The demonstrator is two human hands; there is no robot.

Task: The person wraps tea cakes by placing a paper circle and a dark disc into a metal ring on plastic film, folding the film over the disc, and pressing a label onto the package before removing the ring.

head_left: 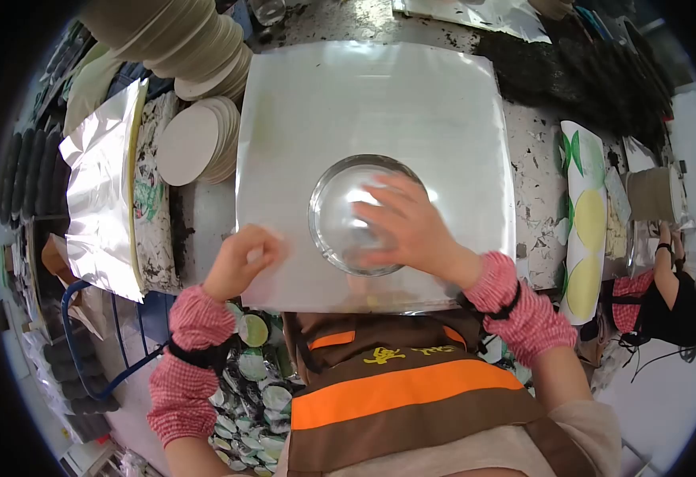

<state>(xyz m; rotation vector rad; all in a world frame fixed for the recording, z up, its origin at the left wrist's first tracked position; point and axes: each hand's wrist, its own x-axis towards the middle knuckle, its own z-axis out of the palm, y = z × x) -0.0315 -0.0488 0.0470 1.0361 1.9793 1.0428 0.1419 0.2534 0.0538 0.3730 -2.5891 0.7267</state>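
A round, clear, glass-like dish [328, 216] with a thick shiny rim sits on a large silvery sheet [300, 103] in front of me. Over its right half, my right hand [415, 230] spreads its fingers, slightly blurred; the hand covers part of the dish. My left hand [246, 256] hovers near the sheet's lower left, apart from the dish. Its fingers are curled in and blurred, hiding whatever may be between them.
Stacks of pale round discs [189, 143] stand at the left. Beside them lies a foil-covered pad [105, 191]. A dark heap [578, 83] fills the back right, near a strip with yellow circles [586, 230]. Another person [670, 294] is at far right.
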